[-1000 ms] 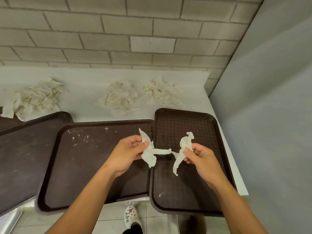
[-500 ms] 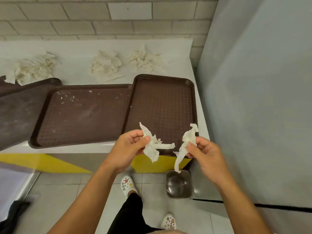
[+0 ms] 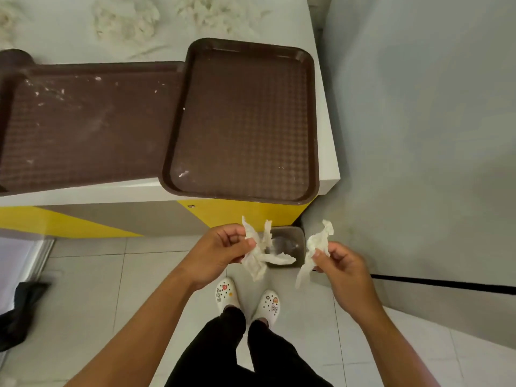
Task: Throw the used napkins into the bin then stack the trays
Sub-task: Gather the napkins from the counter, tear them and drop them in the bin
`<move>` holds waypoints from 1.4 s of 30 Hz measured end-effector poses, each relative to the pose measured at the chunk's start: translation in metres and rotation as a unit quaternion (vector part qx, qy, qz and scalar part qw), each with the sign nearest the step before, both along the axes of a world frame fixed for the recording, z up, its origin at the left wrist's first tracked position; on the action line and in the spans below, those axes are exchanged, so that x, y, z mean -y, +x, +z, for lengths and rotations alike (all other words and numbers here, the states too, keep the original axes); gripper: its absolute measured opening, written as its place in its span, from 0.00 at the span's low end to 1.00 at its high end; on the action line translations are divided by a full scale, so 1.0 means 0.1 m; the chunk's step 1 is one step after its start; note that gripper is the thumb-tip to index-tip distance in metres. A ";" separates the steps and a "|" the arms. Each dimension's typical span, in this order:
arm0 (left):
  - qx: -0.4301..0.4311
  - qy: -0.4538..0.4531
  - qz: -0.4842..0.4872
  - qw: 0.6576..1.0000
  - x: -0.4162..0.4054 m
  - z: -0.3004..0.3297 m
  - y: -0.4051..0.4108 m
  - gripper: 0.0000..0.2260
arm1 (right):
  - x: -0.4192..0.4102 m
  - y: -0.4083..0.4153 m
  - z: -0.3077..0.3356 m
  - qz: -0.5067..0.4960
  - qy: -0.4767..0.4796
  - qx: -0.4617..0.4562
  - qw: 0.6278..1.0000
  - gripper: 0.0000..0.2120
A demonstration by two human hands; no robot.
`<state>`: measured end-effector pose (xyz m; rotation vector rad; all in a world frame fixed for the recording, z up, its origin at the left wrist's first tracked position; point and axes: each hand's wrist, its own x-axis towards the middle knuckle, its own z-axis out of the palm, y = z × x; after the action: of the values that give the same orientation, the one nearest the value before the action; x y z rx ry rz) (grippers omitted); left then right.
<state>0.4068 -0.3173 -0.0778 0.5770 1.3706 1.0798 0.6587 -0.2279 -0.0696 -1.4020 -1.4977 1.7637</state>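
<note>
**Two crumpled napkins held over the floor bin**

From the head camera, looking straight down: the left hand (image 3: 223, 252) pinches a crumpled white paper napkin (image 3: 258, 254) between thumb and curled fingers, and that napkin hangs directly over the small grey square bin (image 3: 287, 241) standing on the tiled floor against the yellow counter front (image 3: 243, 212). The right hand (image 3: 339, 265) pinches a second twisted white paper napkin (image 3: 314, 247) between thumb and fingertips — this one hangs just to the right of the bin's rim, apart from the first.

Up on the white counter (image 3: 326, 135) lie the trays. The dark brown rectangular plastic tray on the right (image 3: 245, 121) overhangs the counter's front edge and carries a few white crumbs near its front left corner. Its left rim overlaps a second dark brown tray (image 3: 83, 121), which is dusted with more white specks. Behind them, at the back of the counter, sit heaps of crumpled white napkins (image 3: 125, 20).

Below, the person's white clogs (image 3: 227, 294) stand side by side on the pale tiles — decorated with small charms, including letters and numbers too small for me to read surely.
</note>
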 end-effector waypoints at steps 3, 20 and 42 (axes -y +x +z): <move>-0.010 -0.028 -0.025 0.999 -0.08 -0.30 0.10 0.02 | -0.02 0.02 -0.49 -0.014 -0.001 0.041 0.999 0.05; -0.086 -0.143 0.064 0.984 -0.56 -3.20 0.42 0.12 | -0.50 -0.20 -3.49 -0.093 -0.039 0.223 0.970 0.17; -0.260 -0.132 -0.117 0.949 -1.06 -4.28 0.77 0.23 | -0.56 -0.05 -3.80 -0.119 -0.007 0.169 0.978 0.14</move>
<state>0.4836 -0.2110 -0.5062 0.8375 1.8125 0.5526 0.6540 -0.1718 -0.4491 -1.8758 -1.4051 1.4450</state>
